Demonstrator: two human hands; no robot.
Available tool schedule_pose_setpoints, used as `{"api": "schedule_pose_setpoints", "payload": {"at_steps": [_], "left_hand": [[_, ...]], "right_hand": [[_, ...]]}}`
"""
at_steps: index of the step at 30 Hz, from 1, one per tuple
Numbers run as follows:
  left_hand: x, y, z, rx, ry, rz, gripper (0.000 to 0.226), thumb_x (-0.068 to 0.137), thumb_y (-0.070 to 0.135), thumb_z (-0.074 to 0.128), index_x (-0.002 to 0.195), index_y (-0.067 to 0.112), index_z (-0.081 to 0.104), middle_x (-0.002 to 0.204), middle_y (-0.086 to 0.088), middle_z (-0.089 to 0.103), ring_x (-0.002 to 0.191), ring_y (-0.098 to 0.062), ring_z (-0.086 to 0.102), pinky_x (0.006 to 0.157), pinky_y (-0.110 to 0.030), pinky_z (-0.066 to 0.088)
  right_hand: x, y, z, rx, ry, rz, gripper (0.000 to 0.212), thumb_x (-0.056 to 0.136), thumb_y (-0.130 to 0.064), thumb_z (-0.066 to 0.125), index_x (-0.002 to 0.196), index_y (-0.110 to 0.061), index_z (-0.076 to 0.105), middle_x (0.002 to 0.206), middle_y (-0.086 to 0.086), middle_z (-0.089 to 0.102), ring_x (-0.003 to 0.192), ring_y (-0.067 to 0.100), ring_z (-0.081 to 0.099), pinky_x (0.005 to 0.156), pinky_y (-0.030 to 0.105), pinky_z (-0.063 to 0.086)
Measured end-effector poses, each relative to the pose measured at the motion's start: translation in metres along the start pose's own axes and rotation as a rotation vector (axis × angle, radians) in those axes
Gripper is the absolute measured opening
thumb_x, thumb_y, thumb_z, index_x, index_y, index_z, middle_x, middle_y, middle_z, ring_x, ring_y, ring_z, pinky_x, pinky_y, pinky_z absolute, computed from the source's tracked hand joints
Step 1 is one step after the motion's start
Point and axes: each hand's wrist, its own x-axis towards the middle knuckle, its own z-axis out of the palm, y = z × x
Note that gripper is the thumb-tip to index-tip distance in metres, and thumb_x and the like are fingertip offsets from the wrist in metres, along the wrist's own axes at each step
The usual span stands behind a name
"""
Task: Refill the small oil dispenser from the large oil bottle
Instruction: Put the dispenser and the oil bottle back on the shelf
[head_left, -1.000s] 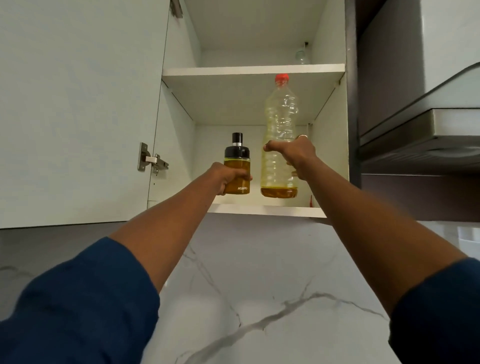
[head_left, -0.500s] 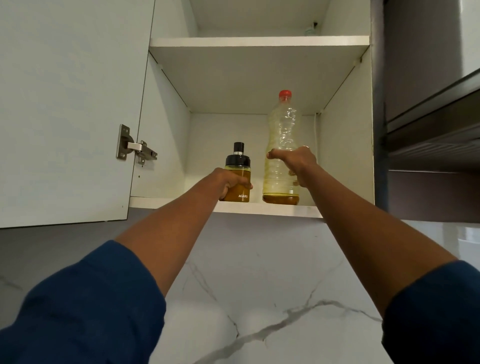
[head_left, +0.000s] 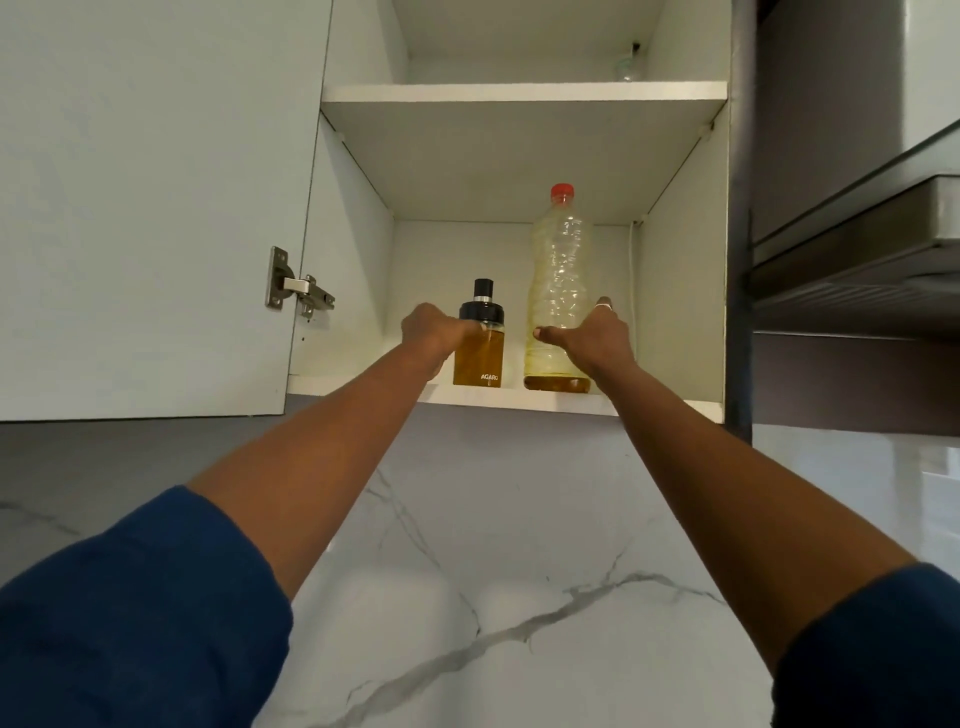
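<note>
The small oil dispenser (head_left: 479, 358), clear glass with a black cap and amber oil nearly to its shoulder, stands on the lower cabinet shelf (head_left: 519, 396). My left hand (head_left: 434, 332) is at its left side, fingers curled onto the upper glass. Just to the right stands the large oil bottle (head_left: 558, 270), a tall clear plastic bottle with a red cap and a thin layer of oil at the bottom. My right hand (head_left: 592, 335) holds its lower right side, thumb across the front and fingers behind.
The white cabinet door (head_left: 156, 208) hangs open on the left, its hinge (head_left: 296, 285) beside my left arm. An upper shelf (head_left: 519, 92) carries a small glass object at the back. A dark range hood (head_left: 857, 260) juts out on the right. Marble wall below.
Both bottles were held in the air in front of the cabinet; they have come down to rest on the lower shelf. My left hand has slid from around the dispenser's body to its upper left side.
</note>
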Motion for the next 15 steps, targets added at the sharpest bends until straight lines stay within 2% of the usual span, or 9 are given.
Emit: {"api": "schedule_pose_setpoints", "payload": {"at_steps": [5, 8, 11, 15], "left_hand": [[-0.063, 0.003, -0.03, -0.162, 0.373, 0.142, 0.035, 0.086, 0.015, 0.059, 0.119, 0.007, 0.05, 0.117, -0.009, 0.058, 0.107, -0.022, 0.055, 0.075, -0.023, 0.039], [-0.105, 0.0, -0.052, -0.204, 0.497, 0.185, 0.033, 0.085, 0.012, 0.057, 0.117, 0.008, 0.051, 0.115, -0.006, 0.059, 0.107, -0.018, 0.054, 0.077, -0.021, 0.036], [-0.146, -0.006, -0.074, -0.246, 0.608, 0.165, 0.036, 0.085, 0.01, 0.056, 0.12, 0.008, 0.05, 0.12, -0.006, 0.059, 0.113, -0.019, 0.053, 0.085, -0.023, 0.038], [-0.198, -0.023, -0.11, -0.281, 0.746, 0.115, 0.053, 0.084, 0.008, 0.058, 0.134, 0.008, 0.038, 0.131, -0.009, 0.048, 0.118, -0.02, 0.049, 0.091, -0.025, 0.038]], "right_hand": [[-0.064, -0.022, -0.008, -0.025, 0.027, -0.117, 0.086, 0.083, -0.039, 0.067, 0.145, -0.002, 0.02, 0.15, 0.015, 0.025, 0.139, 0.035, 0.02, 0.112, 0.047, 0.029], [-0.112, -0.043, -0.01, -0.034, -0.036, -0.213, 0.085, 0.085, -0.036, 0.065, 0.147, -0.003, 0.016, 0.155, 0.014, 0.018, 0.144, 0.032, 0.01, 0.116, 0.044, 0.021], [-0.159, -0.068, -0.012, -0.021, -0.102, -0.321, 0.082, 0.087, -0.035, 0.063, 0.147, -0.005, 0.016, 0.156, 0.012, 0.016, 0.145, 0.029, 0.007, 0.117, 0.043, 0.02], [-0.216, -0.112, -0.01, 0.075, -0.187, -0.379, 0.081, 0.09, -0.037, 0.058, 0.149, -0.006, 0.01, 0.158, 0.01, 0.009, 0.146, 0.026, 0.001, 0.117, 0.037, 0.013]]}}
